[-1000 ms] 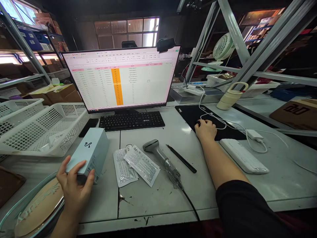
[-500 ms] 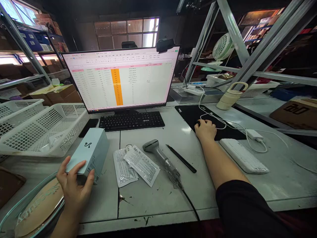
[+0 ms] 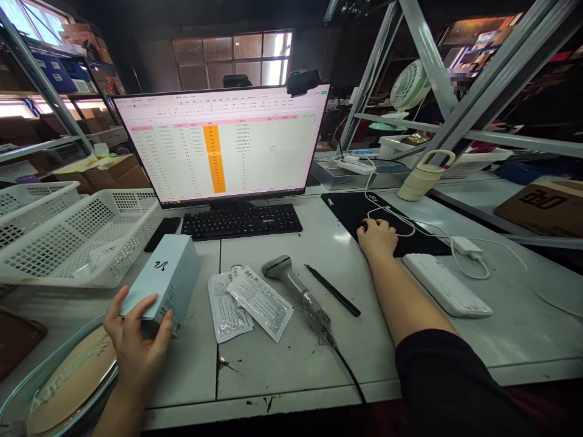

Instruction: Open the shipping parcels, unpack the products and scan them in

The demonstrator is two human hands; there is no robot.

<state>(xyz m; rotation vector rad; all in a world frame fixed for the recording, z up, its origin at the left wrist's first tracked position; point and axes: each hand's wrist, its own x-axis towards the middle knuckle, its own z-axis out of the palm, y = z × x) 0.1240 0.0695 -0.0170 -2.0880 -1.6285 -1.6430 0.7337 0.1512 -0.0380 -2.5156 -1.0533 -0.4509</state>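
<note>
My left hand [image 3: 136, 343] grips the near end of a pale blue box [image 3: 164, 279] that rests on the grey table [image 3: 282, 364]. My right hand [image 3: 377, 238] lies curled over a dark mouse on the black mouse pad [image 3: 359, 209]; the mouse is almost wholly hidden under the fingers. Between my arms lie two printed paper packets [image 3: 255, 300], a grey barcode scanner [image 3: 296, 288] with its cable, and a black pen [image 3: 332, 290]. A monitor [image 3: 223, 145] showing a spreadsheet stands behind a black keyboard [image 3: 241, 221].
White mesh baskets [image 3: 77, 237] stand at the left. A white power bank [image 3: 446, 285] with a white cable lies right of my forearm. A clear tray holding a tan object [image 3: 68, 376] sits at the near left. Metal shelf struts, a fan [image 3: 410, 85] and cardboard boxes fill the right.
</note>
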